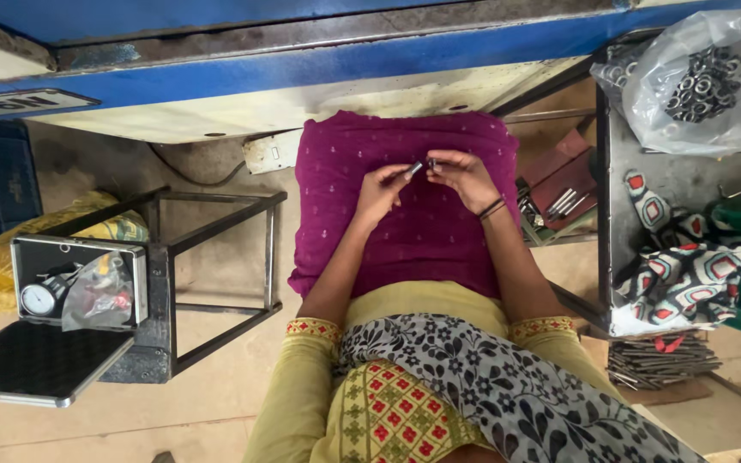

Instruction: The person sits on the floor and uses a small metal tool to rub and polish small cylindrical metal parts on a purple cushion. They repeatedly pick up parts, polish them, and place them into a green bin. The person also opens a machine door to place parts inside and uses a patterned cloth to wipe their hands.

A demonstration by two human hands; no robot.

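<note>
Both my hands meet over my lap, above a magenta dotted cloth [405,231]. My left hand [381,190] pinches a small silvery metal piece [414,169] between thumb and fingers. My right hand [463,177], with a dark band on the wrist, has its fingertips closed on the other end of the same small part. The piece is tiny and partly hidden by my fingers, so its exact shape is unclear.
A clear plastic bag of metal rings [703,81] rests on a shelf at the right, above a patterned cloth [688,266]. Thin metal rods [658,360] lie below. An open case with a dial gauge [75,291] sits on a metal stool frame [216,257] at left.
</note>
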